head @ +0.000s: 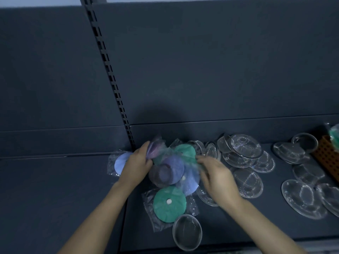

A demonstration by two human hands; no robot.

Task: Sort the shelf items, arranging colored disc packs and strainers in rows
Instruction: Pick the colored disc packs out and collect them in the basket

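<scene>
a dark back panel (pixel 201 70) fills the upper frame, a slotted upright (pixel 110 70) running down its left part to the dark shelf (pixel 55 189). clear mesh strainers (pixel 245 147) lie overlapping across the shelf's right. a heap of disc packs (pixel 172 169), purple, blue and green, sits at centre. the left hand (pixel 136 162) grips a purple pack (pixel 156 146) at the heap's upper left. the right hand (pixel 216 175) is blurred at the heap's right edge; its hold cannot be told. a green pack (pixel 169 203) lies flat below the heap, a lone strainer (pixel 187 231) just under it. a blue pack (pixel 121 162) lies left of the left hand.
</scene>
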